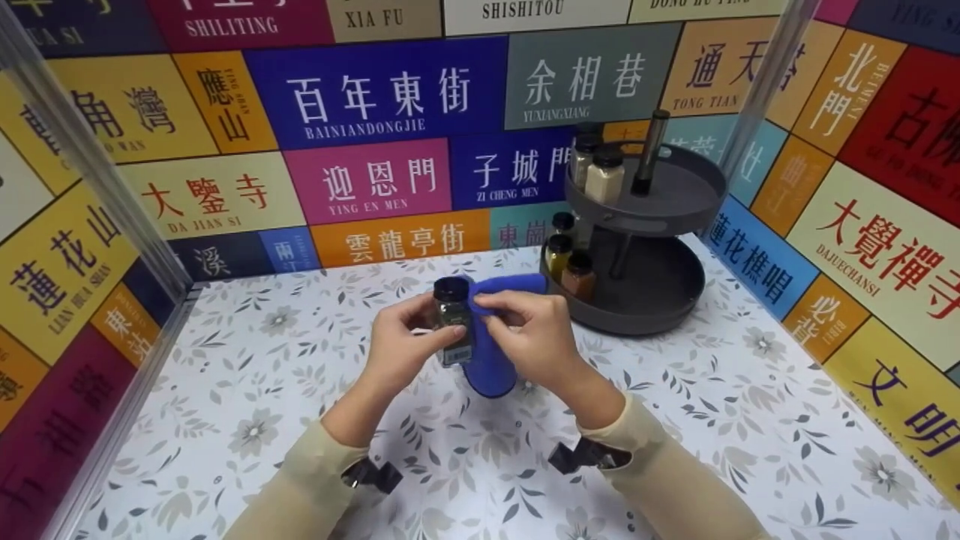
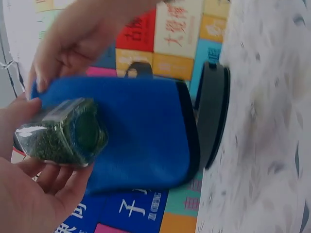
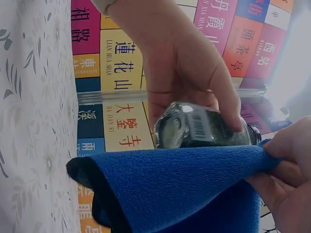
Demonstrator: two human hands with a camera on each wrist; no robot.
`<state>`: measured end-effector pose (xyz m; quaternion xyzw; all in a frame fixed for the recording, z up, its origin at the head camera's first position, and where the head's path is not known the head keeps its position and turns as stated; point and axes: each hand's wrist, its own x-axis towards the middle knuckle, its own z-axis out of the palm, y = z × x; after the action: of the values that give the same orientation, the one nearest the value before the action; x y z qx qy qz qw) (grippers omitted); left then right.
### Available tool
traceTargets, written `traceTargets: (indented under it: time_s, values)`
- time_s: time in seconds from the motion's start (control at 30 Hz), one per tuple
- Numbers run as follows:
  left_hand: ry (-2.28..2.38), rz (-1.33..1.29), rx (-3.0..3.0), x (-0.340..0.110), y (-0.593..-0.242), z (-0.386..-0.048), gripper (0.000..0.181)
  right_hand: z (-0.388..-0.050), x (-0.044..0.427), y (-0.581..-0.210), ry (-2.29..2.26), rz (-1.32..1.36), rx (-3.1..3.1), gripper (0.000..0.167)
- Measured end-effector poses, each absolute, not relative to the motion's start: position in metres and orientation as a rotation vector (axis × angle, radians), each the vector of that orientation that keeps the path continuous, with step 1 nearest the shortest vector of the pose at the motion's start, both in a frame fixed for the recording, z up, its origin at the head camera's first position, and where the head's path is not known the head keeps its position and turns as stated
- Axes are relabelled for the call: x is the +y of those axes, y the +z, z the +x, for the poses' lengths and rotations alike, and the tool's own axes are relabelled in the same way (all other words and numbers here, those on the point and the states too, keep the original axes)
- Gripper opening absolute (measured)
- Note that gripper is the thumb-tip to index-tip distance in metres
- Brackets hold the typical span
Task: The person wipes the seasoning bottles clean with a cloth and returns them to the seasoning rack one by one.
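My left hand grips a glass spice jar with a black lid, held upright above the table. Dried green herbs show through its glass in the left wrist view, and a label with a barcode faces the right wrist view. Between thumb and fingers, my right hand pinches the upper edge of a blue cloth with dark edging. The cloth hangs down right beside the jar; in the right wrist view the cloth covers part of the jar.
A dark grey two-tier round rack stands at the back right of the table. Several black-lidded jars sit on it, among them a pale one on top and a reddish-brown one below. The floral tabletop meets colourful sign-patterned walls.
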<state>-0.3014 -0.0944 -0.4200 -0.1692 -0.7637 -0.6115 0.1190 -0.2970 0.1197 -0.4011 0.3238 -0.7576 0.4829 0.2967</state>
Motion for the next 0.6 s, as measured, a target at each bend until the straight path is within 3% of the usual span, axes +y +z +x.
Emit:
traceTargets:
  time_s: [0.37,0.6]
  values:
    - [-1.851,-0.607,-2.197,-0.094,-0.418,-0.294,0.02,-0.299,0.114,-0.405,1.41,0.772,-1.994,0.025]
    - [-1.902,-0.434,-2.096,-0.098,-0.422,-0.304,0.023,-0.298,0.105,-0.414,1.349,0.837,-1.926,0.026]
